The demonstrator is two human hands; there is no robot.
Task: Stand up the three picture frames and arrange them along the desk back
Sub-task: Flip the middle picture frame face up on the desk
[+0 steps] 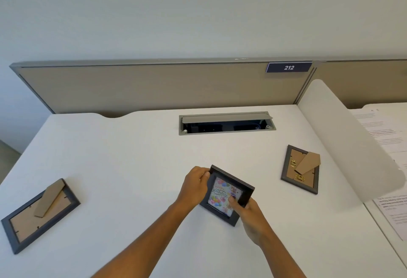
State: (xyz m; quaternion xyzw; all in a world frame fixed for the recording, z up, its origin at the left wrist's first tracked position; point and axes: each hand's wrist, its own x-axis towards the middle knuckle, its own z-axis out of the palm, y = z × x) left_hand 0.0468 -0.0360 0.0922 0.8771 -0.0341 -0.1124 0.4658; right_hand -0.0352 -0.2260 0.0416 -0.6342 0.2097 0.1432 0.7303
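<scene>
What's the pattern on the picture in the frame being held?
Colourful balloons with "Happy Birthday" lettering on white, in the dark-bordered frame; seen in the head view.

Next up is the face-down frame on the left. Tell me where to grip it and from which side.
Grip the left frame by its two long dark edges, coming from above. It lies flat, back up, with its cardboard stand flapping up in the middle, so the bare rim is probably the firmer hold.
</scene>
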